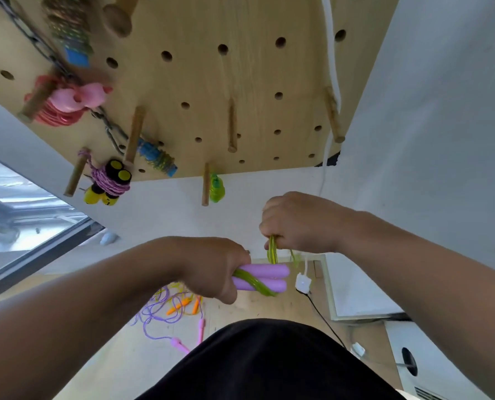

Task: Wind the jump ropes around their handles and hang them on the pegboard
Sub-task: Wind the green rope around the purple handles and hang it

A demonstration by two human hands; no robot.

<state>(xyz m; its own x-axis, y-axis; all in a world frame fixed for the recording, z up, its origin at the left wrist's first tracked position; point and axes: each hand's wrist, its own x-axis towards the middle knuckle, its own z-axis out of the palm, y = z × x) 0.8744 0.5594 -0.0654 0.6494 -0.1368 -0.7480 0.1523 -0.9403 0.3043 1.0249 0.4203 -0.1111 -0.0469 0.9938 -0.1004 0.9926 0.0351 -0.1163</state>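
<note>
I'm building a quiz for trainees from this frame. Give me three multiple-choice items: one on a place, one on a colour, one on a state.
1. Where do the loose ropes lie?
A. on the floor
B. on a peg
C. over a chair

2. What colour are the handles in the left hand?
A. orange
B. purple
C. black

3. What state is the green rope in?
A. fully hung up
B. partly wound on the handles, its free part gripped by the right hand
C. untouched

Key: 1 A, they sprawl on the floor below the hands; 2 B, both handles are purple; 3 B, a few turns cross the handles and green strands show in the right hand's grip.
</note>
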